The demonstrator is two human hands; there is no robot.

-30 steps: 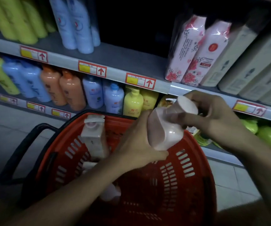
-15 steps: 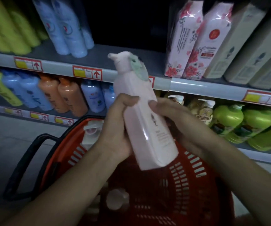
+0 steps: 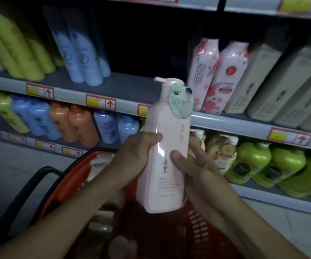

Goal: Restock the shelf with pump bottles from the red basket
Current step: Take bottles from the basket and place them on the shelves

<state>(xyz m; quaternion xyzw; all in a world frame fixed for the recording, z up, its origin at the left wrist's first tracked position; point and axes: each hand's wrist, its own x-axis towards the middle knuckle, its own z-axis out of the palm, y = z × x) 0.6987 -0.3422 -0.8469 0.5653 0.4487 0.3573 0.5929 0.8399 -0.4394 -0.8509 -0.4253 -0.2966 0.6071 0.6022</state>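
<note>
Several tiers of shelf [image 3: 124,85] are filled with yellow, blue, orange and green bottles, and a dark gap is left on the middle tier beside the pink floral packs [image 3: 218,79]. Below, the red basket [image 3: 70,186] is seen, another pump bottle [image 3: 99,165] standing in it. A pale pink pump bottle [image 3: 166,146] is held nearly upright above the basket, clasped at its sides by the left hand [image 3: 134,157] and the right hand [image 3: 195,171]
</note>
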